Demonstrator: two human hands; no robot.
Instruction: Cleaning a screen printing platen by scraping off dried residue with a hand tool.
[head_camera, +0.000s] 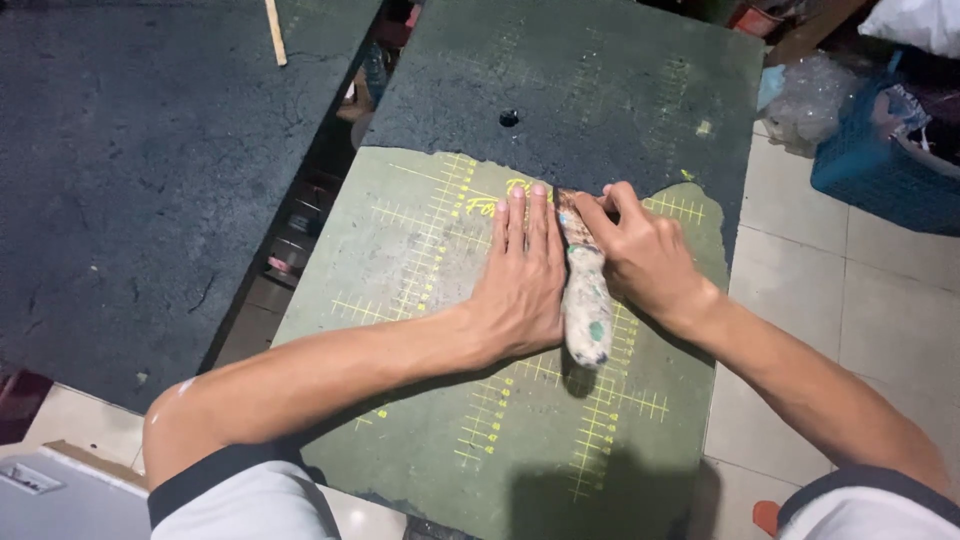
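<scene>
My left hand (523, 277) lies flat, fingers together, on a worn green mat (420, 260) with yellow ruler lines that covers the near part of a dark table (600, 80). Beside it, my right hand (642, 250) grips a paint-smeared tool with a thick pale handle (586, 300), its front end pressed down at the mat's ragged far edge. The handle points back toward me between both hands. The tool's tip is hidden under my fingers.
A second dark table (130, 180) stands at the left with a thin wooden stick (275, 30) on it. A small hole (508, 118) marks the table's bare top. Tiled floor, a blue basket (880, 160) and plastic bags (815, 95) lie at the right.
</scene>
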